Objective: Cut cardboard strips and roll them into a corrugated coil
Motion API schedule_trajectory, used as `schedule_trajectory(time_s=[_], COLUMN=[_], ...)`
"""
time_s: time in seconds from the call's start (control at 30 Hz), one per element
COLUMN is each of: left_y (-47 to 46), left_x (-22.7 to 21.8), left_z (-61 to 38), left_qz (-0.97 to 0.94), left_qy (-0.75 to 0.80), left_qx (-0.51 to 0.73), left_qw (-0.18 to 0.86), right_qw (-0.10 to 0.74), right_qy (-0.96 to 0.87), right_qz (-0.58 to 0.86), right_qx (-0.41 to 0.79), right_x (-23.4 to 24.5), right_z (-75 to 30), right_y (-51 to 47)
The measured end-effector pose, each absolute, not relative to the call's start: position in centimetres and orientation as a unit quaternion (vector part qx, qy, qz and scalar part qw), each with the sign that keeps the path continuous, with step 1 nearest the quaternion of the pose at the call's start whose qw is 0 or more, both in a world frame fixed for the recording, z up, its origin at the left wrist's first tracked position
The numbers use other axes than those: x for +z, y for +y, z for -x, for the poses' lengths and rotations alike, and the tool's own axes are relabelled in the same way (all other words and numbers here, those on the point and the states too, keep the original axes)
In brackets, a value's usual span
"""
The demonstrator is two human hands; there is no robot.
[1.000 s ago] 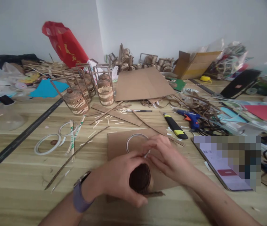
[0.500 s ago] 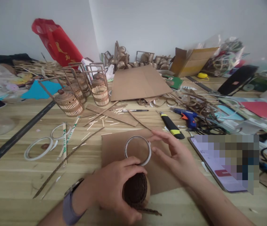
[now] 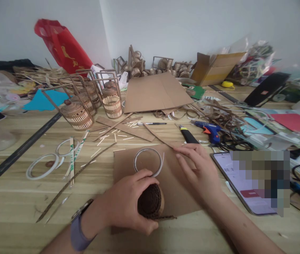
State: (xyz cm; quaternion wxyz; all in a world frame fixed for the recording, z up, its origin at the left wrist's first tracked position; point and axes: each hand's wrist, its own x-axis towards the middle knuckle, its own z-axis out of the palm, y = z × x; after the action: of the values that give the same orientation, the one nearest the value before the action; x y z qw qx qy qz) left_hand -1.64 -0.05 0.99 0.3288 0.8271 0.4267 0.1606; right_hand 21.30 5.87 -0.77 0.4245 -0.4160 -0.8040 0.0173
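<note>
My left hand (image 3: 128,203) is wrapped round a coiled roll of brown corrugated cardboard (image 3: 150,201), which lies on its side on a flat brown cardboard sheet (image 3: 176,190). A thin strip trails from the roll's lower right. Just beyond the roll a white tape ring (image 3: 148,161) lies flat on the same sheet. My right hand (image 3: 200,169) hovers to the right of the ring with its fingers stretched out and slightly apart, and holds nothing. A purple watch band (image 3: 78,233) is on my left wrist.
A phone (image 3: 238,181) lies right of my right hand. Behind it are a yellow-black utility knife (image 3: 188,134) and a blue glue gun (image 3: 210,130). Small woven baskets (image 3: 77,114), tape rings (image 3: 42,165), sticks, a folded cardboard sheet (image 3: 156,91) and a red bag (image 3: 62,46) crowd the wooden table's far side.
My right hand has let go of the tape ring, which now lies flat on the cardboard sheet, and has drawn off to the right. My left hand keeps its hold on the roll.
</note>
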Motion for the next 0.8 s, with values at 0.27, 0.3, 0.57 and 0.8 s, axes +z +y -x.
schedule_trajectory(time_s=[0.27, 0.3, 0.57, 0.8], left_y=[-0.1, -0.1, -0.2, -0.4], left_x=[0.5, 0.5, 0.6, 1.0], left_z=[1.4, 1.4, 1.4, 1.3], left_qz=[-0.836, -0.837, -0.838, -0.834], left_qy=[0.424, 0.424, 0.428, 0.411], left_qx=[0.133, 0.131, 0.132, 0.181], left_qw=[0.321, 0.322, 0.312, 0.32], right_qw=[0.353, 0.346, 0.325, 0.444], right_qy=[-0.873, -0.877, -0.879, -0.715], right_qz=[0.308, 0.301, 0.33, 0.44], right_qx=[-0.137, -0.14, -0.113, 0.312], right_x=[-0.9, -0.8, -0.5, -0.9], right_z=[-20.9, -20.8, -20.8, -20.6], right_y=[5.2, 5.2, 5.2, 5.9])
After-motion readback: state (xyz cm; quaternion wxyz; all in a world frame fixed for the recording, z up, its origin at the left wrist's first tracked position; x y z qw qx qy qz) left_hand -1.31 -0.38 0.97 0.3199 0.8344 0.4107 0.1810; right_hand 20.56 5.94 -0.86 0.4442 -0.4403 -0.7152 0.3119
